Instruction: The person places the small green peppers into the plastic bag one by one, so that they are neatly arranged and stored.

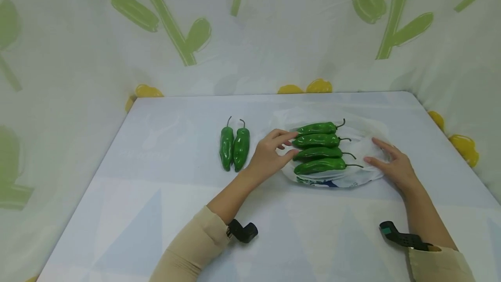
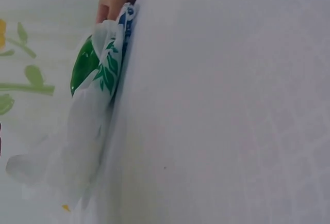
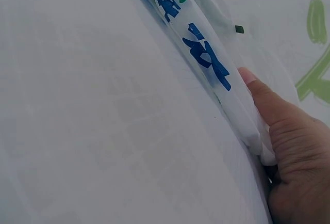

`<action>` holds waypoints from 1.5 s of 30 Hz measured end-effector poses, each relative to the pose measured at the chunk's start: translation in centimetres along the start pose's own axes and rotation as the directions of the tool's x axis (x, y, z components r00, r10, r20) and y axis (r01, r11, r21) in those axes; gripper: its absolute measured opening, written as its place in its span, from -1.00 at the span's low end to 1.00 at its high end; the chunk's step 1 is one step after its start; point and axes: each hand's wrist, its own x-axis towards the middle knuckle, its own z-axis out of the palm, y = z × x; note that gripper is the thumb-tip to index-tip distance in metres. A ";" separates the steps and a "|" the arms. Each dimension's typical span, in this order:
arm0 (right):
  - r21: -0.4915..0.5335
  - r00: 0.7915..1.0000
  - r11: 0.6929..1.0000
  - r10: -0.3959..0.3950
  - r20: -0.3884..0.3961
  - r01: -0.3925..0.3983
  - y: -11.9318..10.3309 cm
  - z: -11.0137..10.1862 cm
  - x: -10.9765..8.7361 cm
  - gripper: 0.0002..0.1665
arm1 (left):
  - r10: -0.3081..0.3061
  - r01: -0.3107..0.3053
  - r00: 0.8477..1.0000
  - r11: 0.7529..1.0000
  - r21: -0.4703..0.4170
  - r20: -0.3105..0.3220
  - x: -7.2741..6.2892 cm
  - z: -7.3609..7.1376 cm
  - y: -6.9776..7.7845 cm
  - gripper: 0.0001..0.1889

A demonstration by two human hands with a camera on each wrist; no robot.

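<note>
Several green chili peppers [image 1: 318,141] lie side by side on a white plastic bag [image 1: 365,121], stems to the right. My left hand [image 1: 270,153] is at their left ends, thumb and fingers spread, fingertips at the peppers' tips. My right hand [image 1: 393,166] rests at the bag's right side, thumb and forefinger apart. In the right wrist view, the right thumb [image 3: 268,100] touches the bag [image 3: 242,105] beside its blue print. The left wrist view has the bag [image 2: 87,126] edge-on, one pepper [image 2: 84,66] partly covered by its folds.
Two more green chili peppers [image 1: 234,148] lie upright next to each other, left of my left hand. The white table [image 1: 156,216] carries pale blue triangles. A curtain [image 1: 250,47] with a green plant print surrounds its back and sides.
</note>
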 end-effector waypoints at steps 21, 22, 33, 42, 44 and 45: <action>-0.022 0.999 0.999 0.028 0.019 -0.028 0.0 0.3 0.2 -0.03 | -0.297 0.291 0.910 0.954 -0.064 -0.288 -2.8 -6.7 -2.8 -0.43; -0.025 1.000 0.999 0.026 0.018 -0.025 -0.1 0.3 0.2 -0.03 | -0.313 0.308 0.904 0.949 -0.062 -0.293 -2.9 -6.9 -3.0 -0.42; -0.025 1.000 0.999 0.022 0.008 -0.022 -0.5 -0.1 0.1 -0.05 | -0.557 0.577 0.780 0.817 -0.017 -0.285 -3.6 -8.8 -5.2 -0.27; -0.025 1.000 1.000 0.013 0.003 -0.013 -0.4 0.1 0.0 -0.07 | -0.695 0.714 0.686 0.700 0.017 -0.216 -4.7 -8.8 -6.7 -0.23; -0.024 1.000 1.000 0.013 0.002 -0.013 -0.4 0.1 0.0 -0.07 | -0.706 0.726 0.676 0.687 0.030 -0.212 -5.0 -8.7 -7.1 -0.23; -0.024 1.000 1.000 0.018 0.002 -0.018 -0.3 0.1 0.0 -0.07 | -0.712 0.732 0.671 0.680 0.036 -0.207 -5.1 -8.7 -7.3 -0.23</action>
